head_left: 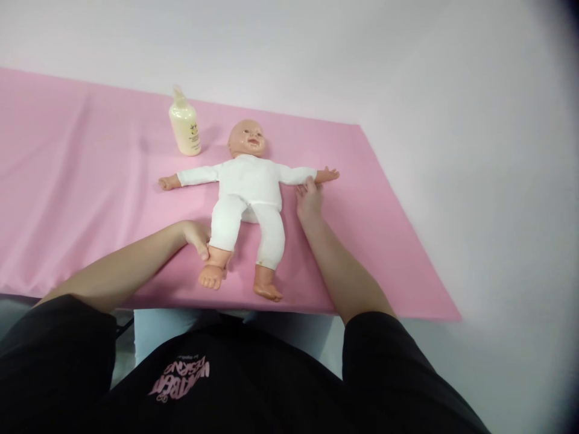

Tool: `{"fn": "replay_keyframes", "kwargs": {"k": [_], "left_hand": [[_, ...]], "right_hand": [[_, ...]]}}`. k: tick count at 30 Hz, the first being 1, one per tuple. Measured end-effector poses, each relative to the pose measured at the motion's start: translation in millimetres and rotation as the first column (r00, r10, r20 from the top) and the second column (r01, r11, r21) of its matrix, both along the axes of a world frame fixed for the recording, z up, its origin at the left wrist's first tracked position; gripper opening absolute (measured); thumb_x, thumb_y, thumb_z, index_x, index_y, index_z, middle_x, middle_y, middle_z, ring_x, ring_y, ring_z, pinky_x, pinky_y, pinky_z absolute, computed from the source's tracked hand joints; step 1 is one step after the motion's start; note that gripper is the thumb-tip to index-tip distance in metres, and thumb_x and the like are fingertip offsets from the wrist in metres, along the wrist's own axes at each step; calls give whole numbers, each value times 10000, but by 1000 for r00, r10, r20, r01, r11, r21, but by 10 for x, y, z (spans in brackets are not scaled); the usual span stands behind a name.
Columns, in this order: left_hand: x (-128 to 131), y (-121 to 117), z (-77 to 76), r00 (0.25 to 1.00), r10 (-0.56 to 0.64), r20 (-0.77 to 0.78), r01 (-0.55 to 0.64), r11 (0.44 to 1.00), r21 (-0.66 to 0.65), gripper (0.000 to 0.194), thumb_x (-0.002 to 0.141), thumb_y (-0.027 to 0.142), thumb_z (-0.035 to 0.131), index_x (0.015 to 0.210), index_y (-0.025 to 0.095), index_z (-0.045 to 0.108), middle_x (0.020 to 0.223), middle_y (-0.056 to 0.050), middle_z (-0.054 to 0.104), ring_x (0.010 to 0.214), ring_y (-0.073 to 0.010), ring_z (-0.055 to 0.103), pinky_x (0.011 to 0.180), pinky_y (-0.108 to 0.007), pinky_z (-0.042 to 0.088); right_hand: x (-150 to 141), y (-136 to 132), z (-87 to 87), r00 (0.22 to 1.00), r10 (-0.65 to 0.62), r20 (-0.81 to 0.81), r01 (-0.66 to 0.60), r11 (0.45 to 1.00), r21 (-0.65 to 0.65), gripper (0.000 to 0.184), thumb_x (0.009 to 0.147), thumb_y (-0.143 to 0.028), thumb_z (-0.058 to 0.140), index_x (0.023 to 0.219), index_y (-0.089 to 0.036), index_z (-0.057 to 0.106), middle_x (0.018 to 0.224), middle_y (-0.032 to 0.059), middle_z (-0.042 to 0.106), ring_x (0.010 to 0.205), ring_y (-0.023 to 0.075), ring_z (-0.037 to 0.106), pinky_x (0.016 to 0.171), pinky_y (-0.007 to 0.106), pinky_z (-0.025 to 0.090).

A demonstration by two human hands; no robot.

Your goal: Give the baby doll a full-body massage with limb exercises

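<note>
A baby doll [249, 181] with a white cloth body lies on its back, head toward the far side, arms spread and feet toward me. My left hand [197, 237] is closed around the doll's lower leg on the left, thumb on the ankle and the other fingers hidden beneath. On the right, my right hand [310, 198] pinches the doll's sleeve near the wrist; its fingertips touch the white cloth.
A pale yellow pump bottle [186, 128] stands to the left of the doll's head. Pink sheeting [371, 241] covers the table, with folds at the left. Behind the table is a white wall [289, 54].
</note>
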State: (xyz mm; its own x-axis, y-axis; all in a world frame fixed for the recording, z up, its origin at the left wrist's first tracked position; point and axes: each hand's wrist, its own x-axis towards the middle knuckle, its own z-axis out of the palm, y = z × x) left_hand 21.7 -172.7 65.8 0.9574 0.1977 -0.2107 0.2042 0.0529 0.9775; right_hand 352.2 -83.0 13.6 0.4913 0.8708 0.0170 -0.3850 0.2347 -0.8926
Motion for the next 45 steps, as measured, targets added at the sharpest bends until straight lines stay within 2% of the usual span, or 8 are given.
{"fn": "replay_keyframes", "kwargs": {"k": [3, 7, 11, 19, 23, 34, 39, 45], "left_hand": [[56, 45, -69, 994, -84, 74, 91, 991, -95, 591, 397, 656, 962, 718, 190, 790, 635, -104, 701, 1002, -422, 766, 1068, -466, 568], [91, 97, -223, 957, 201, 211, -148, 959, -242, 739, 488, 958, 696, 643, 236, 677, 446, -63, 525, 877, -424, 738, 1101, -609, 506], [91, 102, -269, 871, 443, 215, -331, 850, -411, 720, 659, 950, 604, 688, 231, 631, 471, -28, 500, 794, -343, 695, 1013, -572, 541], [218, 30, -123, 745, 658, 108, -496, 655, -571, 625, 938, 734, 591, 781, 142, 720, 615, -51, 660, 681, -228, 675, 935, -440, 568], [242, 51, -168, 749, 658, 77, -499, 637, -588, 646, 958, 725, 605, 772, 117, 714, 611, -55, 672, 693, -223, 704, 988, -443, 558], [205, 118, -296, 791, 602, 105, -431, 671, -604, 577, 939, 669, 674, 879, 102, 765, 731, -94, 770, 763, -237, 749, 996, -420, 552], [191, 131, -326, 801, 589, 110, -417, 680, -603, 573, 943, 659, 671, 918, 94, 763, 789, -108, 784, 807, -254, 759, 985, -423, 556], [47, 108, -377, 953, 283, 107, -202, 857, -474, 663, 835, 728, 753, 1116, 127, 757, 1058, -131, 825, 1021, -293, 773, 1018, -415, 565]], "right_hand": [[9, 5, -10, 987, -15, 162, -1, 996, 94, 506, 863, -365, 696, 1308, -292, 466, 1388, 71, 651, 1194, 187, 735, 1010, 392, 635], [-52, -18, -22, 918, -35, 395, -68, 967, 244, 567, 821, -487, 775, 1270, -285, 493, 1401, 100, 611, 1280, 242, 678, 1028, 421, 624], [-163, -89, -40, 820, -60, 570, -152, 936, 318, 615, 855, -599, 741, 1332, -286, 512, 1376, 109, 605, 1291, 259, 651, 1055, 444, 597], [-217, -214, 19, 376, -189, 907, -370, 867, 334, 370, 982, -533, 628, 1273, -304, 638, 1257, 85, 712, 1233, 290, 656, 1127, 533, 527], [-227, -222, 37, 250, -236, 939, -402, 857, 323, 319, 1018, -471, 594, 1282, -305, 659, 1275, 84, 725, 1249, 290, 652, 1139, 544, 505], [-279, -274, 129, 423, -38, 905, -380, 900, 215, 298, 890, -471, 757, 1154, -335, 732, 1255, 54, 722, 1273, 301, 619, 1233, 573, 422], [-287, -294, 159, 437, -23, 899, -388, 897, 212, 328, 892, -536, 739, 1142, -324, 725, 1253, 61, 725, 1281, 303, 617, 1237, 569, 421], [-296, -325, 141, 608, 4, 794, -346, 902, 260, 385, 875, -499, 768, 1201, -311, 684, 1269, 53, 697, 1255, 260, 630, 1203, 508, 470]]}}
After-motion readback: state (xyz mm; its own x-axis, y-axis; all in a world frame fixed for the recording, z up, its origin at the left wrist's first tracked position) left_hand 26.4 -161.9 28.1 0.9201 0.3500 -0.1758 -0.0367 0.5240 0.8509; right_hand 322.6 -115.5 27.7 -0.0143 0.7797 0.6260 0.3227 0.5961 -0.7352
